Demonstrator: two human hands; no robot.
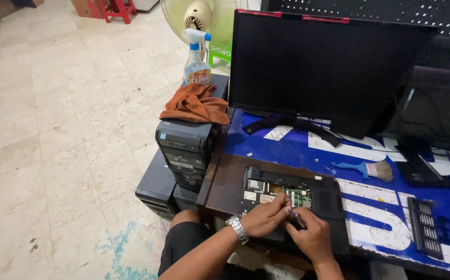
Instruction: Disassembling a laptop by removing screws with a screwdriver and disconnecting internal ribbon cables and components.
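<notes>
Gripping a small dark screwdriver-like tool (296, 218) in the right hand (312, 236), fingers closed round it. Left hand (263, 217), silver watch on the wrist, curled, fingertips touching the tool tip. Both over an opened black laptop base (292, 199) with green circuit boards showing, near the front edge of the blue-and-white table (370, 228). Blue-handled brush (365, 169) further right, black monitor (318, 67) behind.

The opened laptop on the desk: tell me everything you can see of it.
The laptop lies flat, underside up, at the near edge of the blue-covered desk. Its shell looks like black plastic. A cover is off on its left part, baring green circuit boards and metal parts. The left hand and right hand rest on its near edge; the right holds a slim dark tool over it.
</notes>
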